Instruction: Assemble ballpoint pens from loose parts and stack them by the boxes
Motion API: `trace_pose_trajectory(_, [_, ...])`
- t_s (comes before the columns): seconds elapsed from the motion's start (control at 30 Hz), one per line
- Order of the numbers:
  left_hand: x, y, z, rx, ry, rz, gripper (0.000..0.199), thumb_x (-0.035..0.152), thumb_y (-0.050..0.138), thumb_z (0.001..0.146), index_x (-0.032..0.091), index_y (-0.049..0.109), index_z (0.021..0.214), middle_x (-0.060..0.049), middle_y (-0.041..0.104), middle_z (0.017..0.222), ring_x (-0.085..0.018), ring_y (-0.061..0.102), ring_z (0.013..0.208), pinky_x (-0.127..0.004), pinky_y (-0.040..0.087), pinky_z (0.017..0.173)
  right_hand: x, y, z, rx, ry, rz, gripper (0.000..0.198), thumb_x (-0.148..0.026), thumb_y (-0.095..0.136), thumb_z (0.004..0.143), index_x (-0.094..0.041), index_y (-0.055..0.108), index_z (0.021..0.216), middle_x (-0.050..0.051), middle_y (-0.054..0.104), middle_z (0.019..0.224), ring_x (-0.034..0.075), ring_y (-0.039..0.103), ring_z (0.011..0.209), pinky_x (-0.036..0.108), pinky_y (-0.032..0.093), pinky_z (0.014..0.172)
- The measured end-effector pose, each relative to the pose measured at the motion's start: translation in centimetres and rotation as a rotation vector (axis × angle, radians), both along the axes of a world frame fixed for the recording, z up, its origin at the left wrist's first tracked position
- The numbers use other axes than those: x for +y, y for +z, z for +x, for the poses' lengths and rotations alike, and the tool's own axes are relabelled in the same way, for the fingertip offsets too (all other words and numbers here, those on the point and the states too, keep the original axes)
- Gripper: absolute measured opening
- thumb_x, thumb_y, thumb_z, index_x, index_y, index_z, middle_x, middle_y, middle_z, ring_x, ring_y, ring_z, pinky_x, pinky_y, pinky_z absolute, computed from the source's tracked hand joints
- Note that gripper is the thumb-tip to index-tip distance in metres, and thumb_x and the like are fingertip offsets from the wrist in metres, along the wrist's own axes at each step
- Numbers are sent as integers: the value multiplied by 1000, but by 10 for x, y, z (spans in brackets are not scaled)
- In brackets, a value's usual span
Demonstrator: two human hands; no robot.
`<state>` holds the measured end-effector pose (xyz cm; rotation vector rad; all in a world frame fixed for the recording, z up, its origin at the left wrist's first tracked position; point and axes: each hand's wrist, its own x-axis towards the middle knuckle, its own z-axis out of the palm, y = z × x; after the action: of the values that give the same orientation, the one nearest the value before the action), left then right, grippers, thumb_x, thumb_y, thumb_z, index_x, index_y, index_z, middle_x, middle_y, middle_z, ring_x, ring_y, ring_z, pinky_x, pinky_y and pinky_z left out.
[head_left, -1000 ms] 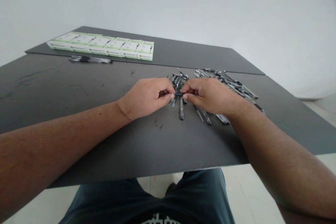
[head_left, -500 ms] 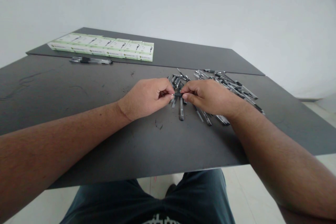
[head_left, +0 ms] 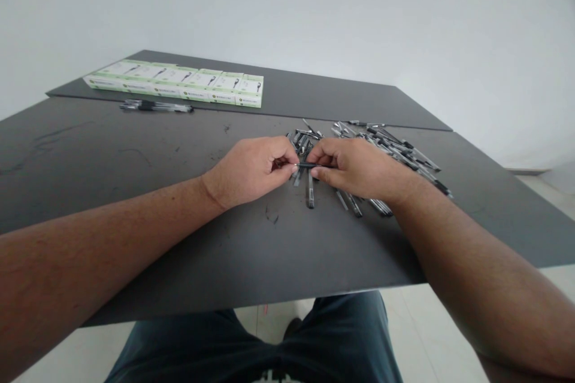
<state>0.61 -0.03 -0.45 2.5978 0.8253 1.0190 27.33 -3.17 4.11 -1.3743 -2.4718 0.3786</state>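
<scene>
My left hand (head_left: 251,169) and my right hand (head_left: 354,166) meet fingertip to fingertip over the dark table (head_left: 135,191). Between them they pinch one thin black pen (head_left: 306,164) that lies crosswise, each hand closed on one end. Most of that pen is hidden by my fingers. Just behind and to the right spreads a loose pile of pens (head_left: 386,146), black and clear, several of them under my right hand. One pen (head_left: 309,190) points toward me just below my fingertips.
A row of white and green boxes (head_left: 179,81) lies at the back left, on a second dark table (head_left: 323,96). A few pens (head_left: 155,107) lie in a bunch in front of the boxes. My lap shows below the near table edge.
My hands have barely moved; the fingertips shifted slightly on the pen. The view dipped a little.
</scene>
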Motion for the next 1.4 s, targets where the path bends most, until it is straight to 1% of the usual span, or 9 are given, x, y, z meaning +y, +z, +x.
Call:
trace_pose_trajectory(0.23, [0, -1, -1, 5, 3, -4, 12, 30, 68, 102, 24, 78, 102, -1, 84, 92, -19, 78, 83, -30, 58, 81, 0, 1, 0, -95, 43, 58, 19, -29, 66, 110, -24, 84, 112, 7, 90, 104, 24, 78, 93, 34, 49, 83])
trace_pose_trajectory(0.4, [0, -1, -1, 5, 1, 5, 12, 30, 68, 101, 24, 78, 102, -1, 83, 91, -19, 77, 82, -31, 57, 80, -1, 0, 1, 5, 0, 10, 15, -31, 77, 103, -25, 81, 116, 0, 86, 93, 20, 75, 82, 31, 47, 77])
trace_pose_trajectory(0.6, [0, 0, -1, -12, -18, 14, 10, 29, 68, 102, 24, 77, 100, -1, 83, 92, -18, 77, 82, -30, 56, 79, 0, 1, 1, -73, 48, 63, 21, -32, 64, 110, -23, 84, 113, 6, 88, 99, 22, 75, 88, 33, 46, 79])
trace_pose_trajectory(0.77, [1, 0, -1, -3, -10, 5, 10, 30, 69, 102, 24, 77, 101, -1, 82, 90, -19, 77, 81, -31, 56, 80, -1, 0, 1, 17, -13, 3, 18, -31, 77, 100, -24, 80, 117, 1, 85, 94, 21, 75, 83, 32, 48, 78])
trace_pose_trajectory(0.83, [1, 0, -1, -4, -12, -1, 11, 30, 69, 102, 24, 77, 101, -1, 83, 91, -19, 77, 82, -31, 57, 80, -1, 2, 1, -28, -7, 35, 13, -31, 74, 102, -24, 81, 110, 2, 85, 94, 21, 73, 82, 33, 46, 77])
trace_pose_trajectory(0.97, [2, -1, 0, -3, -1, -13, 12, 31, 68, 102, 24, 77, 102, -1, 83, 92, -19, 76, 82, -32, 56, 80, -2, 4, 0, -89, 9, 67, 22, -32, 65, 108, -22, 85, 112, 5, 85, 94, 22, 71, 81, 34, 45, 77])
trace_pose_trajectory(1.13, [2, -1, -1, -7, -5, 9, 12, 31, 68, 101, 23, 77, 100, -1, 81, 89, -19, 75, 79, -31, 56, 78, -1, 3, 1, 3, -13, 15, 18, -30, 74, 101, -22, 82, 115, 2, 85, 92, 21, 73, 81, 32, 47, 78])
trace_pose_trajectory(1.3, [3, -2, -1, -27, -18, 18, 12, 31, 69, 102, 23, 78, 100, 0, 82, 89, -18, 75, 78, -31, 56, 78, -2, 5, 0, -72, 7, 66, 22, -31, 66, 107, -21, 85, 112, 4, 83, 90, 21, 69, 77, 34, 44, 76])
trace_pose_trajectory(1.4, [3, -2, -1, -33, -21, 26, 11, 30, 69, 101, 23, 78, 100, 0, 83, 90, -18, 76, 79, -31, 56, 78, -2, 5, -1, -23, -17, 20, 21, -30, 71, 103, -21, 84, 116, 3, 84, 91, 21, 72, 80, 33, 46, 77])
